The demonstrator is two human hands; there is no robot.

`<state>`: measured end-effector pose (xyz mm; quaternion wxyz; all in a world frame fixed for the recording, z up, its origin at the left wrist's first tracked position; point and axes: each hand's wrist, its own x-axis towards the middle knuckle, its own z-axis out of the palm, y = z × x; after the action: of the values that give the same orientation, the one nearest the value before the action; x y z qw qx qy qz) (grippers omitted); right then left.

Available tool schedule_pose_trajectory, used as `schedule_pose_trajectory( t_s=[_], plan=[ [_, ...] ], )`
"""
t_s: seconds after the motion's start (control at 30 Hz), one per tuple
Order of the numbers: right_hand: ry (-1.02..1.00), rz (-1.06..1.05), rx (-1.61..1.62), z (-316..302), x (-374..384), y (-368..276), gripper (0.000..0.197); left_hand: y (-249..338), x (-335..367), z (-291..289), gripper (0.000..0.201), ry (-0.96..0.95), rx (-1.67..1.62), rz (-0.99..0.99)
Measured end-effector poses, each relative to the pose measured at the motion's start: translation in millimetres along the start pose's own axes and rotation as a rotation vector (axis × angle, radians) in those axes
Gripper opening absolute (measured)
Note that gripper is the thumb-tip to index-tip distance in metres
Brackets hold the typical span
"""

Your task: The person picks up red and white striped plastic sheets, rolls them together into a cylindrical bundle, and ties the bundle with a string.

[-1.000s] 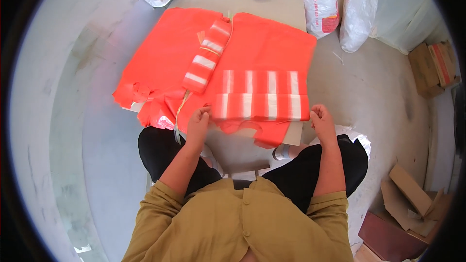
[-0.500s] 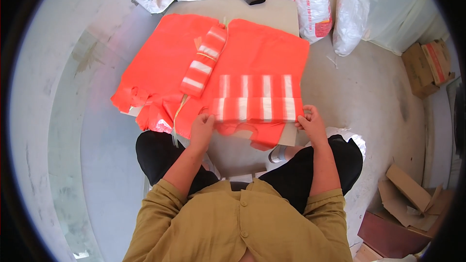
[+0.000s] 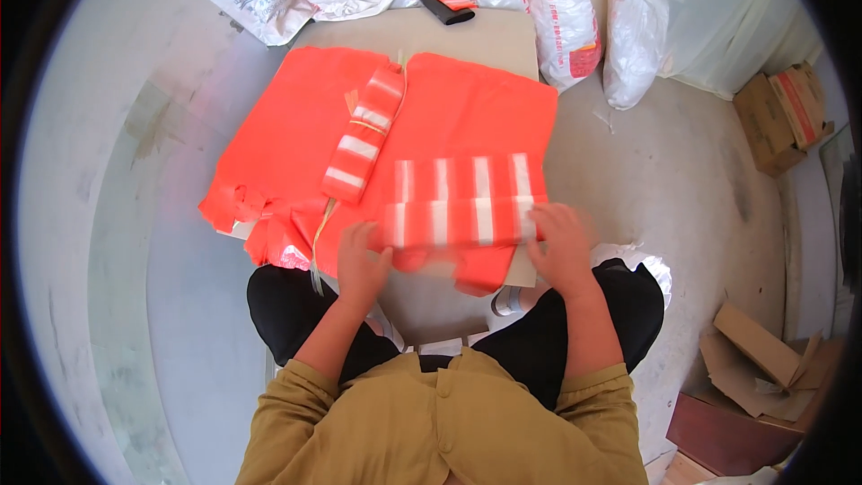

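A flat, folded stack of red plastic bags with white stripes (image 3: 460,213) lies over the near right part of a larger spread of orange-red plastic bags (image 3: 485,103). My left hand (image 3: 359,265) is at the stack's near left corner, thumb apart from its fingers. At the right edge my right hand (image 3: 563,247) rests with fingers and thumb spread; both hands are slightly blurred. Left of the stack, a narrow striped roll (image 3: 362,136) bound with a thin band lies at a slant on the orange-red bags.
Under the bags is a beige board (image 3: 516,40). Beyond it stand white sacks (image 3: 564,13) and a small dark-and-striped bundle (image 3: 443,0). Cardboard boxes (image 3: 779,121) are at the far right, and an opened carton (image 3: 754,364) sits at the near right.
Both hands have loosened from a pinch on the near corners, with the right hand's fingers now spread along the side edge. The whole view has shifted slightly.
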<state>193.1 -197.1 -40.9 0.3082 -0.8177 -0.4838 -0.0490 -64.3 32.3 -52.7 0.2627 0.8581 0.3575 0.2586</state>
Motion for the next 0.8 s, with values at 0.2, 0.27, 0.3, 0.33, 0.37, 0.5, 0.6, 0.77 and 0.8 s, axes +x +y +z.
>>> schedule_pose_trajectory(
  t_s=[0.2,0.27,0.3,0.33,0.37,0.5,0.6,0.77,0.8],
  plan=[
    [-0.169,-0.226,-0.149,18,9,-2,0.051,10,19,7,0.062,-0.274,0.346,0.431],
    [-0.208,-0.204,-0.116,21,12,-1,0.053,12,25,7,0.066,-0.331,0.387,0.419],
    [-0.24,-0.182,-0.115,22,13,0,0.055,12,27,7,0.068,-0.357,0.364,0.401],
    [-0.274,-0.16,-0.112,23,13,0,0.057,12,29,6,0.069,-0.383,0.341,0.38],
    [-0.274,-0.156,-0.111,23,13,1,0.057,11,31,6,0.069,-0.387,0.342,0.381],
    [-0.26,-0.203,-0.141,24,15,4,0.052,10,41,1,0.066,-0.468,0.305,0.35],
    [-0.29,-0.213,-0.155,19,18,3,0.051,12,47,-5,0.059,-0.48,0.275,0.375],
    [-0.379,-0.198,-0.008,-9,25,-7,0.042,2,57,-25,0.048,-0.565,0.165,0.392],
    [-0.444,-0.084,0.106,-15,24,-8,0.035,1,58,-30,0.039,-0.589,0.044,0.272]
  ],
)
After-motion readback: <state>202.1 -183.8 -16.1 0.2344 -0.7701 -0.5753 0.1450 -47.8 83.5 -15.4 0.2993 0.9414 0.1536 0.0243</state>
